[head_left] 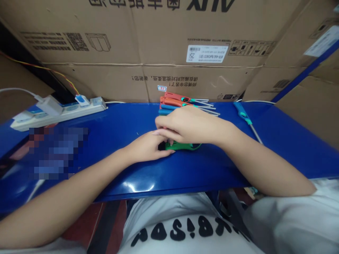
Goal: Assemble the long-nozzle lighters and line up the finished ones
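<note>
"On the blue table (127,116), where's the green lighter (182,146)?"

"Lying lengthwise left to right, just right of the left hand (145,146), whose thumb and fingers pinch its left end; the right hand (186,124) arches over it, but whether it pinches anything I cannot tell"
</note>
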The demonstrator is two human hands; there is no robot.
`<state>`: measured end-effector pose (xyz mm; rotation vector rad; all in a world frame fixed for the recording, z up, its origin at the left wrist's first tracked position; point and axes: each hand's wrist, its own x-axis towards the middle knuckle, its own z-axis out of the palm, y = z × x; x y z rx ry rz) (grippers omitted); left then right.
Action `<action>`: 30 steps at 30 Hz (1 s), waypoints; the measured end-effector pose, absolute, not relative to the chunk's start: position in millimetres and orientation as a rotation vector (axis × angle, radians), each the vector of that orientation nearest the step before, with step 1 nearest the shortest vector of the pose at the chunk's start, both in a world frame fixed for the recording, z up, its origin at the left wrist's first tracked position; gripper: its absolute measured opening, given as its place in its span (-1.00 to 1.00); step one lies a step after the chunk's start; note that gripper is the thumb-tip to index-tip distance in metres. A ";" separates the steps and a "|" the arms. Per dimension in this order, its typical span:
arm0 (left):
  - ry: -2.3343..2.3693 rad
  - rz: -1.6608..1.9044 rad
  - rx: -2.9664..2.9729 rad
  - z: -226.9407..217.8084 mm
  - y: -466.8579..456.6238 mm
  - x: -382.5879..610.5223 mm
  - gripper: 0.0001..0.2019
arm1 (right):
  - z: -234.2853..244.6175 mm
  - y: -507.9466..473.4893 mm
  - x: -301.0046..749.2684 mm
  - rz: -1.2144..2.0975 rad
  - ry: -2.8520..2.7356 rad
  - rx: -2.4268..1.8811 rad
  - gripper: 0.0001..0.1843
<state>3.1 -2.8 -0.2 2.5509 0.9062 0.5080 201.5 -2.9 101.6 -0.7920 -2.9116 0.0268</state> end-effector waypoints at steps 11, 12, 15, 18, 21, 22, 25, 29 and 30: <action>0.885 0.519 2.517 0.1 -1.3 2.1 -0.74 | 103.6 -3.9 201.2 0.130 -2.900 -0.769 -0.70; 0.878 0.512 2.513 0.0 -0.9 1.9 -0.74 | 103.7 -3.6 201.5 0.174 -2.910 -0.721 -0.74; 0.829 0.563 2.512 -0.9 0.5 1.2 -0.72 | 104.9 -4.3 202.4 0.260 -2.914 -0.690 -0.81; 0.822 0.584 2.504 -1.8 1.3 0.7 -0.70 | 105.6 -5.0 201.8 0.147 -2.904 -0.819 -0.78; 0.843 0.556 2.495 -2.7 1.8 0.2 -0.68 | 104.9 -4.7 200.4 0.063 -2.925 -0.773 -0.70; 0.834 0.563 2.495 -3.1 2.1 0.1 -0.68 | 104.9 -4.9 200.2 0.100 -2.933 -0.723 -0.73; 0.789 0.602 2.494 -4.0 2.7 -0.2 -0.70 | 105.9 -6.8 200.2 0.246 -2.911 -0.660 -0.75; 0.822 0.581 2.496 -2.9 2.3 0.5 -0.71 | 106.3 -7.5 200.0 0.091 -2.888 -0.816 -0.73; 0.831 0.568 2.500 -2.5 2.1 0.6 -0.71 | 105.8 -6.7 199.8 0.055 -2.896 -0.826 -0.68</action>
